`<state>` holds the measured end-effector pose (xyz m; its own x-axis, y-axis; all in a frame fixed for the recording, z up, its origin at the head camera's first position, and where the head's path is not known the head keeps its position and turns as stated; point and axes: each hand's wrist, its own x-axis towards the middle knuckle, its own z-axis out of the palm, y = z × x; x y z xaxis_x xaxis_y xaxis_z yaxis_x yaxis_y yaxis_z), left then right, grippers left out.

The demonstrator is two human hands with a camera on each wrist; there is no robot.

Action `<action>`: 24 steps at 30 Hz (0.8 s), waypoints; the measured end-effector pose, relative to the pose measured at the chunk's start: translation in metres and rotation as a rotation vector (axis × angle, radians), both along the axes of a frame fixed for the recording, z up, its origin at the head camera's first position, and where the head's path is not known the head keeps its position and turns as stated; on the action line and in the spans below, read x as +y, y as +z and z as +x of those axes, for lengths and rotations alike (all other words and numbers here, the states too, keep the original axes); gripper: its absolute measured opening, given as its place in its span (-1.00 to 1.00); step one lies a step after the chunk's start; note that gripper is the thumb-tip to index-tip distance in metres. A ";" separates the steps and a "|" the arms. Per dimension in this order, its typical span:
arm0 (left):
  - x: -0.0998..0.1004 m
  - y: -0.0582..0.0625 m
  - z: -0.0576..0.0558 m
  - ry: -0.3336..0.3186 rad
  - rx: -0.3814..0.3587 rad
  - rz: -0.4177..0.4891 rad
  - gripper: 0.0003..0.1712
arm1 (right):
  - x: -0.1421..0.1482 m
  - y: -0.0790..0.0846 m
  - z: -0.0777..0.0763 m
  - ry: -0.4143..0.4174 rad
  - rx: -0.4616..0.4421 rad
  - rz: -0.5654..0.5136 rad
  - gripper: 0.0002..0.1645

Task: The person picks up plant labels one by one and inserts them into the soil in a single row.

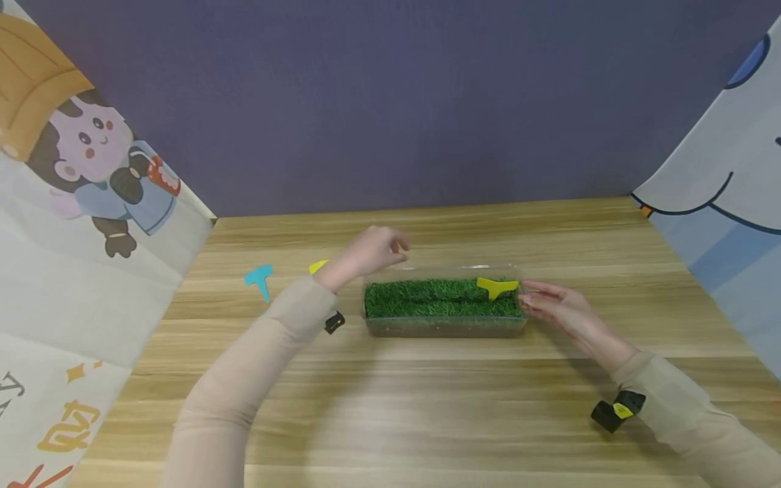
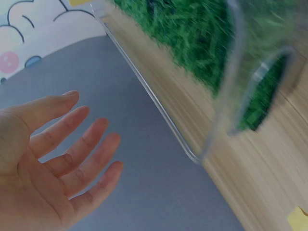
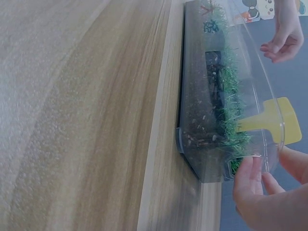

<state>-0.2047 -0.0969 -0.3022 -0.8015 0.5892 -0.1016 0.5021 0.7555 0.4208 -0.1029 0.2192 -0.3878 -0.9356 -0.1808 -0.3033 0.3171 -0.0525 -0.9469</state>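
A long clear plastic box point(image 1: 445, 328) sits on the table, holding two strips of green artificial grass point(image 1: 421, 308) over dark, speckled filling. One yellow T-shaped plant label point(image 1: 497, 287) stands in the grass near the right end, its stem down among the blades. My right hand point(image 1: 564, 315) holds that end of the box, with the fingers point(image 3: 248, 175) at the end wall and the thumb beside the rim, close to the label. Above the back left of the box hovers my left hand point(image 1: 375, 249), holding nothing, its fingers point(image 2: 91, 168) loosely bent and spread.
A blue T-shaped label point(image 1: 259, 279) lies on the wooden table point(image 1: 439, 413) at the left. Nearby, another yellow label point(image 1: 317, 266) is partly hidden by my left wrist. A dark wall point(image 1: 396, 108) rises behind the table, with cartoon-printed sheets point(image 1: 36, 271) at the sides.
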 end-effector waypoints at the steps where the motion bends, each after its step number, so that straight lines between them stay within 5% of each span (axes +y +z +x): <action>1: -0.004 0.000 -0.001 0.008 0.002 0.006 -0.71 | 0.000 0.000 0.000 0.001 0.001 0.004 -0.15; 10: -0.032 -0.005 -0.008 0.075 0.011 0.048 -0.73 | -0.003 0.002 0.001 -0.009 0.000 0.012 -0.17; 24: -0.072 -0.028 -0.026 0.176 0.040 0.051 -0.73 | -0.002 -0.004 0.000 0.005 0.034 -0.010 -0.19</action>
<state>-0.2303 -0.1691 -0.3302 -0.8955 0.4431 -0.0413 0.3811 0.8116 0.4429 -0.1026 0.2177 -0.3918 -0.9442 -0.1886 -0.2699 0.2855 -0.0606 -0.9565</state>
